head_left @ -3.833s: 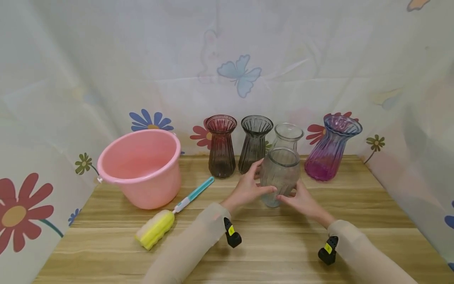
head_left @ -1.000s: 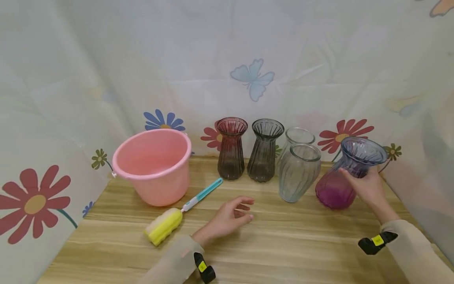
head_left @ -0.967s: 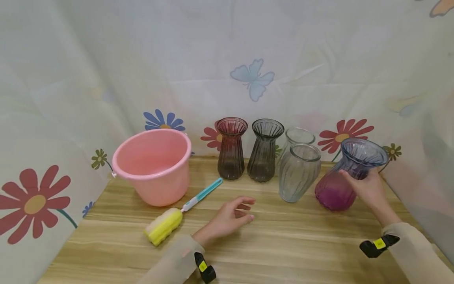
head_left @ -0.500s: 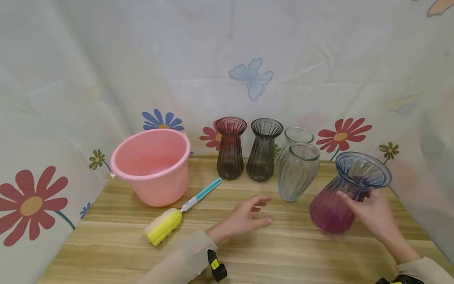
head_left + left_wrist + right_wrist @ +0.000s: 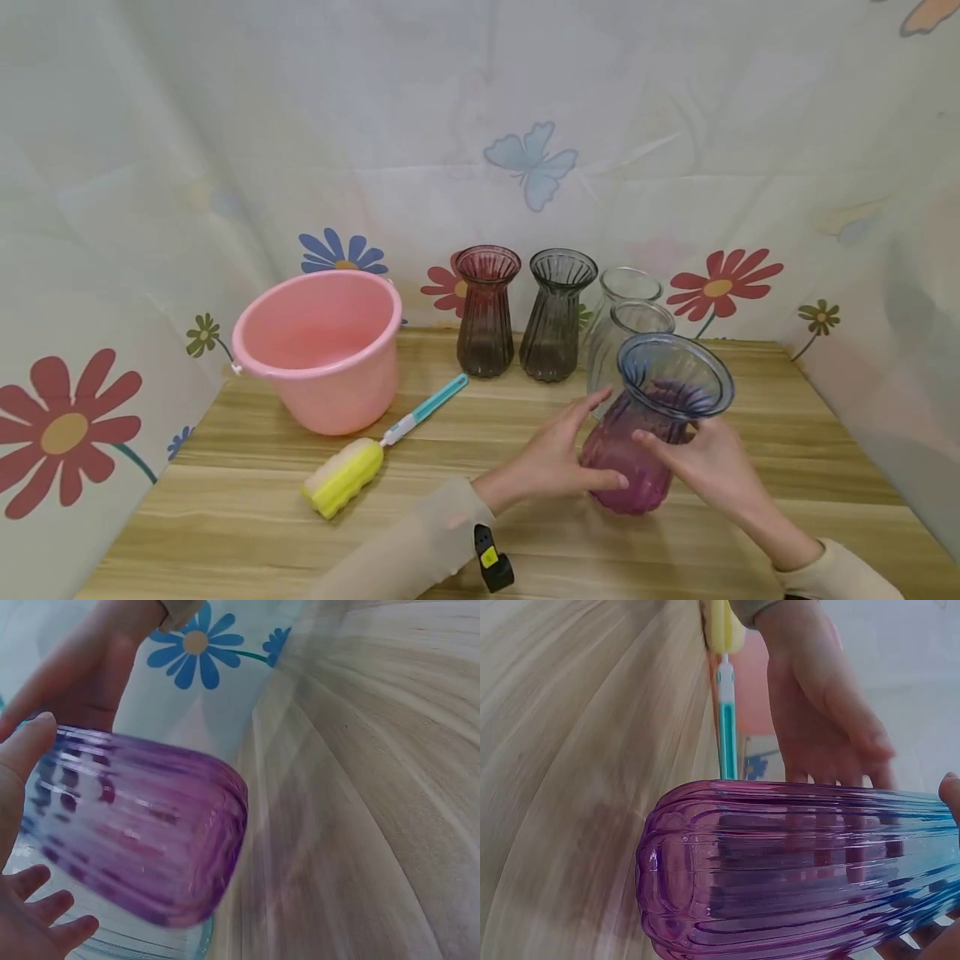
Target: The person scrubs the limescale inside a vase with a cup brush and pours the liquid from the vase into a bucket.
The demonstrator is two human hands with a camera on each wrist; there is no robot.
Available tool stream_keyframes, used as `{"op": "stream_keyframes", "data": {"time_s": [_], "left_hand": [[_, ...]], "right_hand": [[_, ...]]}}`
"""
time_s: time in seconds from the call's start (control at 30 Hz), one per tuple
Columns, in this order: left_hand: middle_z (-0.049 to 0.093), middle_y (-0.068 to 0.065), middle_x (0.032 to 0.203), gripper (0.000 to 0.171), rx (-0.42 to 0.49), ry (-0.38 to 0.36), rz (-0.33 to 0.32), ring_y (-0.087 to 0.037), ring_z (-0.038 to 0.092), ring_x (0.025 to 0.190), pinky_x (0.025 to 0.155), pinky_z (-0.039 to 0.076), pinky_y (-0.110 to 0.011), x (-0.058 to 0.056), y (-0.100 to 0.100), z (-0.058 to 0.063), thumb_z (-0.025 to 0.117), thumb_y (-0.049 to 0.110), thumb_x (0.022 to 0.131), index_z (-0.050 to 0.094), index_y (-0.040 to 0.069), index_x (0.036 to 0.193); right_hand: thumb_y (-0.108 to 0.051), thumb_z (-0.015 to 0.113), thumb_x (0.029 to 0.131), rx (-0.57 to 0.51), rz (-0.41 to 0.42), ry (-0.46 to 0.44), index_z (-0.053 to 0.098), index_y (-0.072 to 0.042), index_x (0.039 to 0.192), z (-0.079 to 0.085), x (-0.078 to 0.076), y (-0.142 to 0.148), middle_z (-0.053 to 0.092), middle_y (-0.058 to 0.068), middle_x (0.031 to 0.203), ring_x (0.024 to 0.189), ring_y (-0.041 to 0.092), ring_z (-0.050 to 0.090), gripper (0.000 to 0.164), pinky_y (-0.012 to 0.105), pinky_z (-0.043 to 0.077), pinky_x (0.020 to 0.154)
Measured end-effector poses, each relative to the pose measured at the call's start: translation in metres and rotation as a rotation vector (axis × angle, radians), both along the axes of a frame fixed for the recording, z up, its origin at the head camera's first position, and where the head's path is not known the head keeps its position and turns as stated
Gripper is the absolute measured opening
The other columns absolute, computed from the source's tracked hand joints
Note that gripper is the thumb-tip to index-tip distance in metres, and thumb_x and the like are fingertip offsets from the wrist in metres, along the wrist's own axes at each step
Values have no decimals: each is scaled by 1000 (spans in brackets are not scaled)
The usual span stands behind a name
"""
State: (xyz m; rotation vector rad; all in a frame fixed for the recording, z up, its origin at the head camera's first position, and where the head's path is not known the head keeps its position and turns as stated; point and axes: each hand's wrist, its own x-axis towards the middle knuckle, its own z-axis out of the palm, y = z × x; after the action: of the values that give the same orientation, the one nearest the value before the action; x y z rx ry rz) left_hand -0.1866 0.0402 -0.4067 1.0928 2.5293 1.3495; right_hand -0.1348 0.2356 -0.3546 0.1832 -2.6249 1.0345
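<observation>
A fluted glass vase point(image 5: 633, 462), blue at the rim and purple at the base, is held tilted by my right hand point(image 5: 716, 471). The right fingers wrap its neck, thumb at the front; in the right wrist view the base of the vase seems lifted off the wood. My left hand point(image 5: 551, 467) is spread at the vase's left side. In the left wrist view its fingers point(image 5: 52, 907) are extended around the glass; whether they touch it I cannot tell. Behind stand two clear vases, the nearer clear vase point(image 5: 606, 354) partly hidden by the coloured one.
A red-and-grey vase point(image 5: 486, 329) and a dark grey vase point(image 5: 553, 329) stand at the back of the wooden table point(image 5: 780, 433). On the left are a pink bucket point(image 5: 352, 387) and a yellow sponge brush point(image 5: 345, 477) with a teal handle. A patterned cloth hangs behind.
Both hands released the nearer clear vase, now beside the other clear one. My right hand gripped the purple-blue vase and brought it left and nearer; my left hand moved right towards it.
</observation>
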Motion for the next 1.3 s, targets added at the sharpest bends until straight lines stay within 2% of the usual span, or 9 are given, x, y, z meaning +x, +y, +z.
{"op": "stream_keyframes", "data": {"time_s": [0.07, 0.23, 0.37, 0.57, 0.8, 0.9, 1.1, 1.3], "left_hand": [[35, 4, 144, 97, 13, -9, 27, -17, 36, 131, 102, 37, -39, 1, -2, 0, 77, 43, 68, 18, 34, 145], [48, 9, 131, 88, 124, 15, 44, -7, 48, 116, 93, 43, -28, -5, -17, -7, 80, 37, 67, 29, 31, 139], [51, 10, 126, 84, 165, 28, 45, -5, 51, 111, 88, 45, -26, -11, -37, -11, 81, 38, 66, 33, 32, 135], [50, 7, 129, 86, 157, 21, 57, -9, 50, 114, 90, 46, -29, -16, -61, -12, 81, 36, 66, 33, 29, 137], [47, -1, 136, 89, 167, -55, 81, -18, 46, 122, 96, 43, -41, -21, -83, -11, 82, 21, 66, 33, 21, 140], [47, 2, 136, 89, 173, -65, 71, -17, 46, 123, 96, 43, -41, -23, -90, -10, 82, 20, 67, 32, 25, 140], [45, 9, 135, 89, 155, -29, 51, -13, 46, 123, 95, 44, -39, -25, -103, -11, 81, 25, 68, 29, 35, 139], [43, 10, 137, 88, 134, -38, 51, -13, 45, 124, 96, 44, -39, -26, -106, -12, 79, 26, 70, 27, 36, 140]], "right_hand": [[-26, 77, 73, -13, 31, -3, 56, -6, 117, -2, -3, -12, 66, 10, 106, 96, 12, 58, 52, 17, 45, 75], [-26, 77, 72, -53, 106, -28, 58, -8, 112, -7, -10, -38, 67, 6, 101, 93, 18, 61, 49, 28, 49, 76], [-31, 77, 71, -70, 141, -63, 60, -11, 110, -10, -18, -55, 67, 2, 100, 95, 18, 61, 47, 33, 48, 79], [-34, 78, 70, -95, 229, -44, 59, -14, 111, -16, -31, -74, 67, -2, 102, 100, 17, 61, 50, 38, 47, 85], [-30, 80, 67, -99, 287, -23, 55, -13, 117, -19, -44, -93, 65, 2, 108, 106, 20, 59, 57, 40, 46, 88], [-29, 80, 68, -114, 298, -25, 54, -14, 118, -20, -47, -99, 64, 3, 110, 107, 20, 58, 58, 41, 45, 89], [-27, 80, 68, -122, 334, 10, 54, -13, 118, -25, -51, -108, 65, 3, 109, 106, 20, 59, 58, 40, 46, 88], [-25, 78, 70, -78, 343, 51, 53, -11, 119, -29, -54, -110, 65, 5, 110, 106, 21, 59, 57, 41, 46, 88]]}}
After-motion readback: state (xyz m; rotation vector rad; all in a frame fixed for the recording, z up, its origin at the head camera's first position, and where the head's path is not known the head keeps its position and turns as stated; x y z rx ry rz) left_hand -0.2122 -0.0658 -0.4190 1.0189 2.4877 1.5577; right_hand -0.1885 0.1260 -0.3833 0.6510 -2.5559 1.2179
